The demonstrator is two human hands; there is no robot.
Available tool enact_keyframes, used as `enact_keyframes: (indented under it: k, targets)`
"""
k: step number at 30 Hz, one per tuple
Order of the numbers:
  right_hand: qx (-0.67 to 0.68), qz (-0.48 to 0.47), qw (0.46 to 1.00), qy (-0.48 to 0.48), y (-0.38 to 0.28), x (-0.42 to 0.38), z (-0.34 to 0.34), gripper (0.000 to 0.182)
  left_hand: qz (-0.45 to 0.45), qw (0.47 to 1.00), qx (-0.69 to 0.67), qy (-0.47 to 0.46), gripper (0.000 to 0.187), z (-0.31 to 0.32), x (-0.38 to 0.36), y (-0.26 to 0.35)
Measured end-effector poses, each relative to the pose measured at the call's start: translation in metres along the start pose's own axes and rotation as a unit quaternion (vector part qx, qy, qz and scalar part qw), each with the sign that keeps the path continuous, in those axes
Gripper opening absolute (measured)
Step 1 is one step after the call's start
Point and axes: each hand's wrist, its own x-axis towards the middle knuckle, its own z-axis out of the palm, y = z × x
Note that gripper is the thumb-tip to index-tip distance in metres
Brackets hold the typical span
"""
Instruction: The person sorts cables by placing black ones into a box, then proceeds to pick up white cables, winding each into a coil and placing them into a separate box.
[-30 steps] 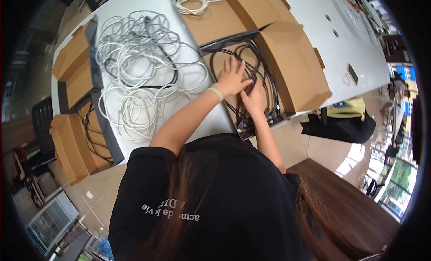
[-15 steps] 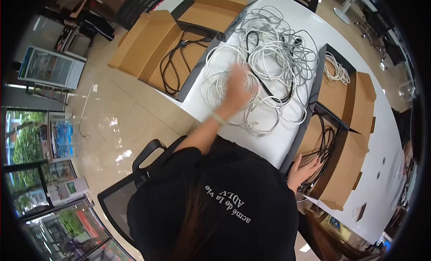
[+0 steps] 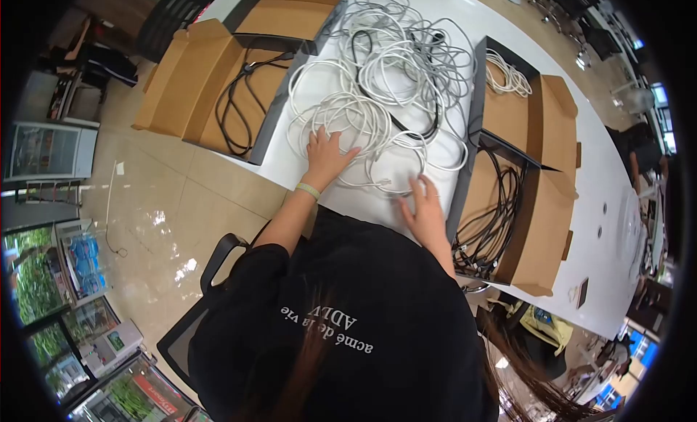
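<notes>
My left hand (image 3: 329, 158) rests palm-down on the near loops of a coiled white cable (image 3: 363, 103), its fingers spread. Close to the table's front edge, my right hand (image 3: 427, 206) is apart from it, fingers parted and slightly blurred, beside a loop of white cable (image 3: 396, 140). Farther back lies a tangled heap of white and grey cables (image 3: 417, 63), with a thick black cable (image 3: 406, 131) running through it. Nothing shows gripped in either hand.
Left of the cables, an open cardboard box (image 3: 200, 124) holds a black cable (image 3: 226, 110). On the right, one box (image 3: 501, 113) contains a coiled white cable (image 3: 512, 77); the nearer box (image 3: 534, 204) contains several black cables (image 3: 497, 211). An office chair (image 3: 218, 266) stands at my left.
My right hand has come out of the near right box and moved left over the table. My left hand has moved slightly toward me and settled on the white cable. The view has shifted.
</notes>
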Motion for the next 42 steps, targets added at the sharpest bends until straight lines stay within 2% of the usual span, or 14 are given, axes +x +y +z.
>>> enact_keyframes:
  k: [2, 5, 6, 8, 10, 13, 15, 17, 19, 22, 28, 32, 39, 42]
  targets:
    - [-0.004, -0.002, 1.0, -0.023, 0.008, -0.003, 0.011, 0.053, -0.023, 1.0, -0.003, -0.016, 0.065, 0.004, 0.003, 0.004]
    - [0.089, 0.085, 0.992, 0.039, 0.029, 0.015, 0.019, 0.078, -0.013, 0.999, -0.011, 0.046, 0.063, 0.011, 0.005, 0.0]
    - [0.076, 0.076, 0.992, 0.066, 0.038, 0.024, 0.022, 0.08, -0.007, 0.999, -0.013, 0.042, 0.063, 0.012, 0.005, 0.002]
    - [0.057, 0.055, 0.992, 0.095, 0.057, 0.037, 0.036, 0.079, 0.06, 0.985, -0.017, 0.163, 0.056, 0.012, 0.005, 0.008]
    - [0.051, 0.028, 0.998, 0.014, 0.07, 0.043, 0.048, 0.074, 0.121, 0.968, -0.053, 0.213, 0.042, -0.02, 0.014, 0.038]
    - [0.056, 0.061, 0.997, 0.009, 0.06, 0.041, 0.046, 0.056, 0.276, 0.922, -0.232, 0.144, 0.015, -0.039, 0.045, 0.073]
    - [0.062, 0.075, 0.995, 0.002, 0.059, 0.038, 0.043, 0.041, 0.341, 0.92, -0.19, -0.019, 0.017, -0.033, 0.074, 0.094]
    - [0.067, 0.057, 0.996, 0.012, 0.063, 0.033, 0.044, 0.04, 0.399, 0.908, -0.131, -0.014, 0.023, -0.001, 0.096, 0.105]
    - [0.077, 0.04, 0.996, 0.026, 0.065, 0.028, 0.039, 0.037, 0.428, 0.886, 0.083, -0.155, 0.031, 0.02, 0.111, 0.114]
    - [0.103, 0.058, 0.992, -0.038, 0.073, 0.018, 0.028, 0.032, 0.475, 0.84, 0.125, -0.231, 0.032, 0.017, 0.118, 0.123]
    - [0.142, 0.071, 0.987, -0.03, 0.078, 0.011, 0.026, 0.029, 0.438, 0.888, -0.011, -0.139, 0.024, -0.07, 0.136, 0.142]
    - [0.161, 0.057, 0.985, -0.013, 0.084, 0.016, 0.03, 0.034, 0.336, 0.927, -0.129, -0.107, 0.026, -0.163, 0.164, 0.152]
    - [0.175, 0.091, 0.979, -0.046, 0.081, 0.019, 0.015, 0.036, 0.336, 0.909, -0.245, -0.019, 0.034, -0.269, 0.194, 0.2]
    - [0.173, 0.077, 0.981, -0.036, 0.088, 0.015, 0.019, 0.038, 0.378, 0.883, -0.274, -0.057, 0.032, -0.285, 0.199, 0.205]
